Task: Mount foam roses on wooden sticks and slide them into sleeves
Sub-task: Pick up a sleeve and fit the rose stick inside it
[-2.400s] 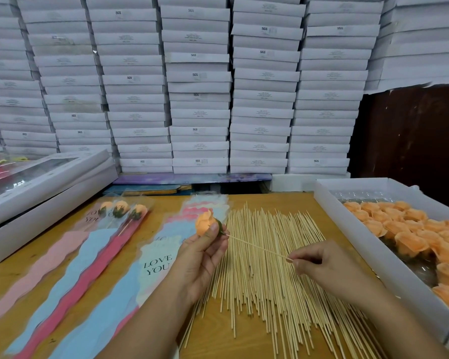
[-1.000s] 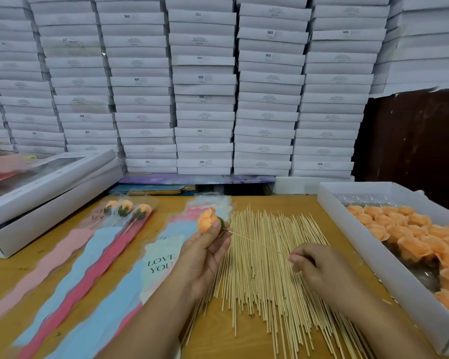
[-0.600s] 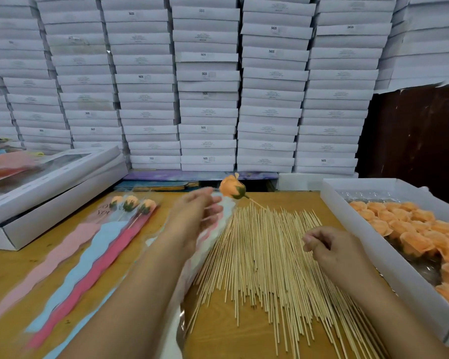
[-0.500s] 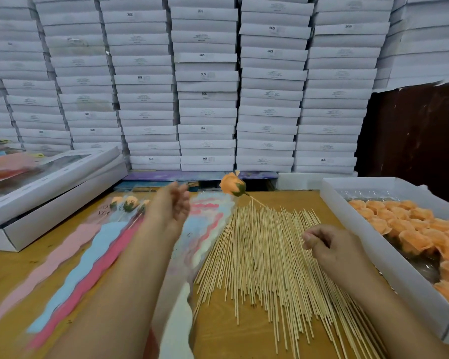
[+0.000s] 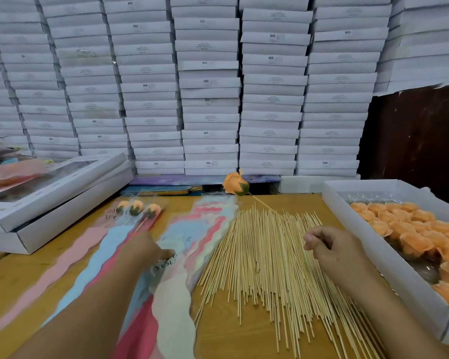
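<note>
Wooden table (image 5: 244,340), rose (image 5: 235,183) on raised stick (image 5: 265,205)

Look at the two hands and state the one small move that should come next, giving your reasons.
Probably the left hand should lift and open the top sleeve it presses on. The right hand already holds a mounted rose up on its stick, while three sleeved roses lie finished nearby.

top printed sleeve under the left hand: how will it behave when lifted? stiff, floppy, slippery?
Probably floppy: the top sleeve is a thin flat film, and its wavy edges lie limp on the table. Likely slippery too; it sits in a loose fanned stack of sleeves, so the left hand may drag neighbours along. Light enough that it may need opening before the mounted rose goes in.
</note>
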Demonstrator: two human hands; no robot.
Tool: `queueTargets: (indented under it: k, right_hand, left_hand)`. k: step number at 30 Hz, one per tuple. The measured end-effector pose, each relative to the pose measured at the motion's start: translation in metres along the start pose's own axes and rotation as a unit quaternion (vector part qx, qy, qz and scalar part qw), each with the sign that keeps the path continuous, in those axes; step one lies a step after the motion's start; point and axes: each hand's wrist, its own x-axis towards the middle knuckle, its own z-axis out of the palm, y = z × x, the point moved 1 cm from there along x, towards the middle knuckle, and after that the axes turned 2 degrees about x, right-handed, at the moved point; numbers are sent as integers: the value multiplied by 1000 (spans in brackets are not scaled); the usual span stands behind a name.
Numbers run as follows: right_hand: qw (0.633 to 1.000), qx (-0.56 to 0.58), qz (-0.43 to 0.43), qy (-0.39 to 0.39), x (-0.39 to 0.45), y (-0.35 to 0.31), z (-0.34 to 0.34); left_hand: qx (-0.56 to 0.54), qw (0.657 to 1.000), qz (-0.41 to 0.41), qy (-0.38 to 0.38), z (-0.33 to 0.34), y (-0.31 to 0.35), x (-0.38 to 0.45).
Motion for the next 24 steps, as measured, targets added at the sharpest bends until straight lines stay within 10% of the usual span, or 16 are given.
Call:
queueTargets:
  k: [11, 24]
  right_hand:
    - [1000, 5, -6, -2, -1, 0, 0]
    - [1000, 8, -3, -12, -2, -1, -1]
  left_hand:
    - [52, 998, 9, 37, 1, -8, -7]
    - [-147, 974, 33, 170, 10, -12, -19]
